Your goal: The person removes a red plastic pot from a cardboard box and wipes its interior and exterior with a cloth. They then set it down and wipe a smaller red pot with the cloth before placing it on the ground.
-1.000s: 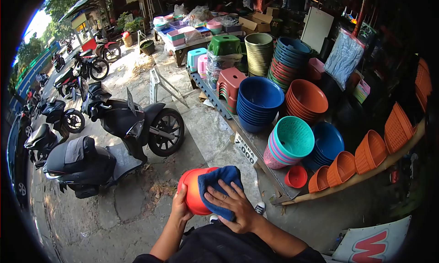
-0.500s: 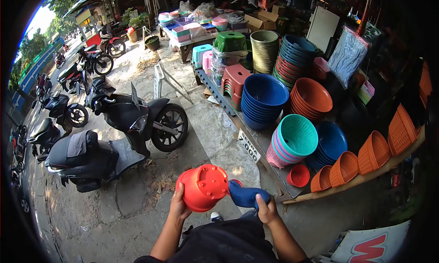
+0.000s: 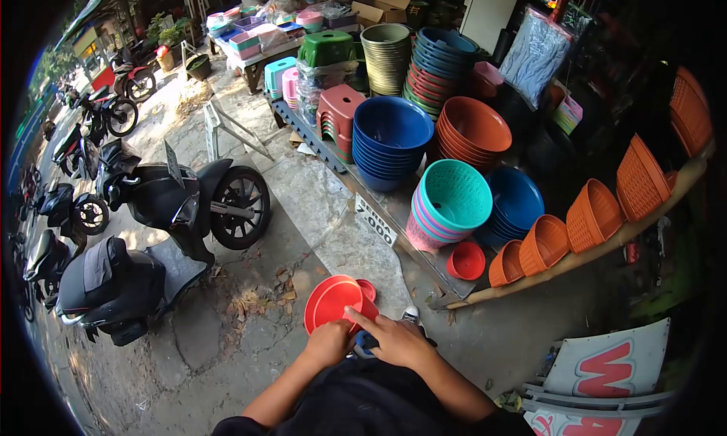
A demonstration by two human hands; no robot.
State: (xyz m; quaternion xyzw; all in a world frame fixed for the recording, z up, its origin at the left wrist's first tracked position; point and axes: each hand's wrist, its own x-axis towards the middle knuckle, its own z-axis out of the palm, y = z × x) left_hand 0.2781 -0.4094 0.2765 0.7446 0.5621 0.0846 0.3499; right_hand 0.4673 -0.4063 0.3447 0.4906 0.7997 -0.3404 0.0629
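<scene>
The red pot [image 3: 322,300] is tilted in front of my body, its open side now facing me. My left hand [image 3: 331,343] is closed on the pot's near rim. Close beside it, my right hand [image 3: 394,340] points its index finger onto the red plastic, and its other fingers are curled around the blue cloth [image 3: 366,342], which is mostly hidden under that hand. A smaller red round piece [image 3: 366,289] shows at the pot's right side.
Stacked blue basins [image 3: 390,125], turquoise baskets [image 3: 457,193] and a small red pot [image 3: 466,261] stand on a low platform at right. Orange woven pots [image 3: 544,243] line a wooden rail. A parked motorbike [image 3: 174,201] is at left. A lettered sign [image 3: 606,368] lies lower right.
The red pot has turned from showing its underside to showing its inside. My right hand has moved left with the cloth, close to my left hand. The view has shifted rightward.
</scene>
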